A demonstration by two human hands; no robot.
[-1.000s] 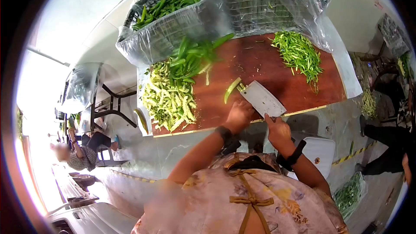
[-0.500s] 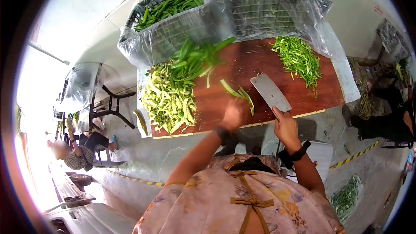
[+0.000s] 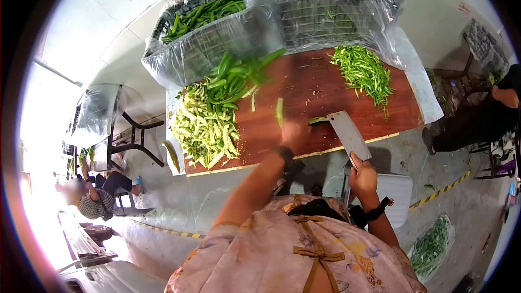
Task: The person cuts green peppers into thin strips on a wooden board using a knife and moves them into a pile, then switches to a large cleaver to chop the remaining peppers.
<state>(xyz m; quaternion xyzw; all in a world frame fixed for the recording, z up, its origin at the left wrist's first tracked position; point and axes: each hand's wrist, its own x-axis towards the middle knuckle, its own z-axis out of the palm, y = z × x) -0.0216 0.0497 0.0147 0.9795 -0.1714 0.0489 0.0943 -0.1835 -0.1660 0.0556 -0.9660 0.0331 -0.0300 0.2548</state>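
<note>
My right hand (image 3: 363, 178) is closed round the handle of a cleaver (image 3: 349, 134), whose broad blade reaches over the near edge of the red-brown board (image 3: 358, 115). Just left of the blade's far end lies a strip of green pepper (image 3: 318, 120). My left hand (image 3: 294, 131) is smeared by motion, low over the board, and its fingers are not distinct. Another pale green pepper piece (image 3: 279, 111) shows at its left side. Farther left are whole green peppers (image 3: 230, 80) and a heap of pale pepper cores (image 3: 203, 125). Sliced green pepper (image 3: 363, 73) is piled at the right.
Behind the board stand a plastic-lined crate of green peppers (image 3: 209, 15) and a second lined crate (image 3: 336, 19). A white stool (image 3: 393, 198) is below the board at right. One person sits at far left, another at far right. A bag of greens (image 3: 432, 247) lies on the floor.
The cleaver has moved right and toward me, off the middle of the board. The pepper pieces by my left hand have shifted apart. The whole view has slid slightly left.
</note>
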